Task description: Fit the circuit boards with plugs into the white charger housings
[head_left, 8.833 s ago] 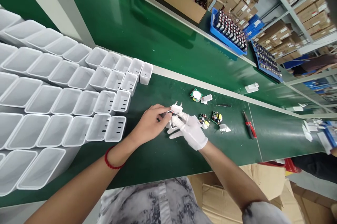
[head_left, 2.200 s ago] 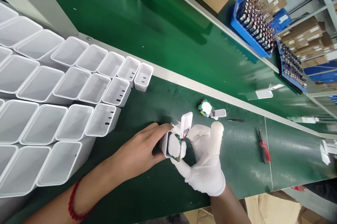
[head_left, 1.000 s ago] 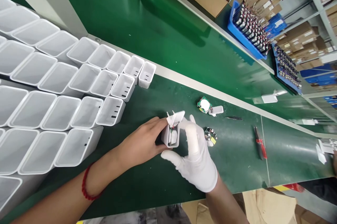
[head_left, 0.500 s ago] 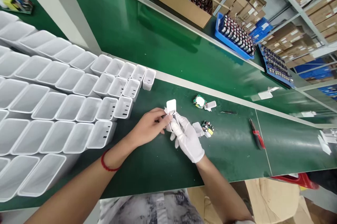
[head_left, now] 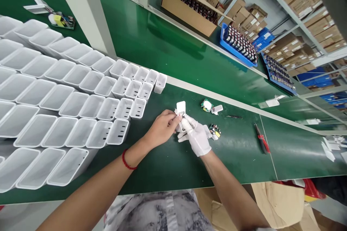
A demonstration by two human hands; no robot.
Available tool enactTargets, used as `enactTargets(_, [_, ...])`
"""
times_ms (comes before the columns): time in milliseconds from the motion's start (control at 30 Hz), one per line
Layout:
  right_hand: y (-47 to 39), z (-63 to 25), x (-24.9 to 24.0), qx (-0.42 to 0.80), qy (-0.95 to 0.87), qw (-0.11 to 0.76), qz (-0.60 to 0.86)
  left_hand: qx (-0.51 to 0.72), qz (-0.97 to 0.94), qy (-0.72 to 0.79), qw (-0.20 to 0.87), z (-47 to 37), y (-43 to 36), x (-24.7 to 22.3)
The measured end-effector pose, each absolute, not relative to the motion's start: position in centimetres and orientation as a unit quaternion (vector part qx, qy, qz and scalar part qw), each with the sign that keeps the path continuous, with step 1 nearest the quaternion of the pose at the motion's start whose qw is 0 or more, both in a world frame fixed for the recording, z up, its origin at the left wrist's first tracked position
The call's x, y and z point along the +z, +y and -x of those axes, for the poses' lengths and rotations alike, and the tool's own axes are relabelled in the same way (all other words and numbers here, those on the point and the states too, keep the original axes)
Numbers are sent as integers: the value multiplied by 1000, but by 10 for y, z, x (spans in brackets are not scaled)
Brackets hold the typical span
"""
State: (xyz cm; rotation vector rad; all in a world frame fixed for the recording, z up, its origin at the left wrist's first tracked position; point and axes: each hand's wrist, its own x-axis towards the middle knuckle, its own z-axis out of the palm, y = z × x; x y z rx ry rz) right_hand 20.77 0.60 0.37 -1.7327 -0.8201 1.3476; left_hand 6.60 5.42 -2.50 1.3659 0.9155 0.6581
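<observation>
Both hands meet over the green table around a small white plastic part (head_left: pixel 181 107) with a rounded flat piece standing up from it. My left hand (head_left: pixel 162 128), bare, pinches it from the left. On the right side my right hand (head_left: pixel 197 137), in a white glove, is closed round the same part; the fingers cover most of it. Just beyond the glove lies a small circuit board with a yellow component (head_left: pixel 216 132). Further back are a round green board with a white disc (head_left: pixel 207 105) and a small white piece (head_left: pixel 217 109).
Rows of open white housings (head_left: pixel 118 132) fill the left side. Red-handled pliers (head_left: pixel 262 139) and a thin dark tool (head_left: pixel 234 116) lie to the right. A cardboard box (head_left: pixel 187 12) and blue trays (head_left: pixel 238 45) of parts stand behind the rail (head_left: pixel 230 101).
The camera view has shifted, so the housings appear further right. Both hands still hold the white part together, with slight changes in finger position.
</observation>
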Motion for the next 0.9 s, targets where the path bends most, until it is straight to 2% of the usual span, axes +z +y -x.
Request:
enactTargets(500, [-6, -214, 0, 508, -333, 410, 680, 305, -649, 407, 566, -65, 58, -30])
enactTargets(600, [-15, -219, 1, 361, -466, 394, 705, 314, -657, 404, 553, -64, 58, -29])
enactTargets(700, [-13, -216, 0, 171, -636, 268, 703, 323, -663, 397, 546, -61, 58, -26])
enactTargets(767, [-6, -213, 0, 128, -663, 199, 710, 335, -662, 399, 539, -58, 56, -23])
enactTargets(833, [3, -215, 2, 200, -621, 237, 720, 356, -657, 403, 528, -55, 54, -19])
enactTargets(900, [11, -222, 6, 359, -523, 352, 688, 383, -648, 406, 519, -52, 51, -15])
